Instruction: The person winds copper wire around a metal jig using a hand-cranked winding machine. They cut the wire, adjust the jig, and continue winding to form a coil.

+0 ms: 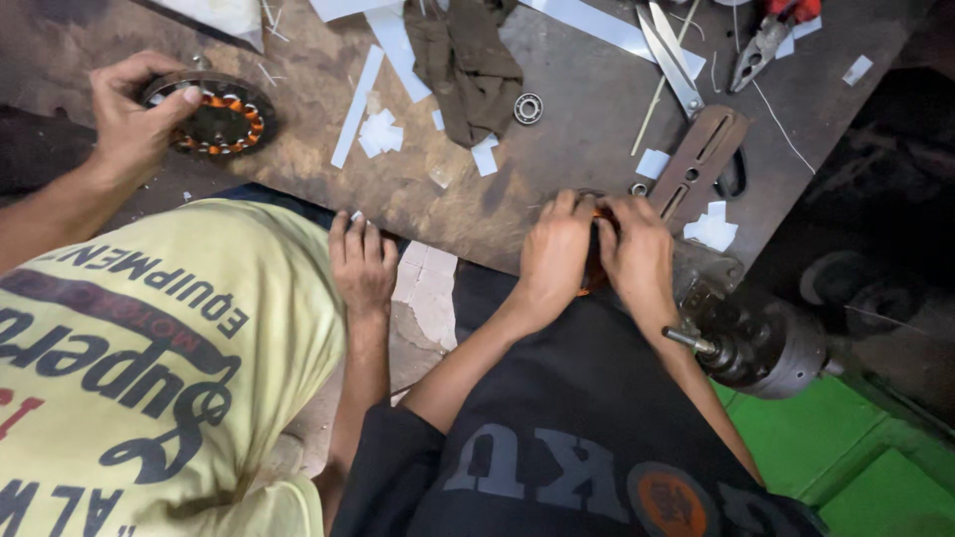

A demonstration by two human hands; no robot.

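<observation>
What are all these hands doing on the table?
The person wearing the camera has the left hand and right hand pressed together at the edge of the workbench, over something orange that is mostly hidden. A co-worker in yellow holds a round coil ring with copper windings. Paper scraps, scissors and a bearing lie around.

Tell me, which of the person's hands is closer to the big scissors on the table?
The right hand. It sits just below and left of the scissors, at the table edge. The left hand is pressed beside it, one hand farther away.
</observation>
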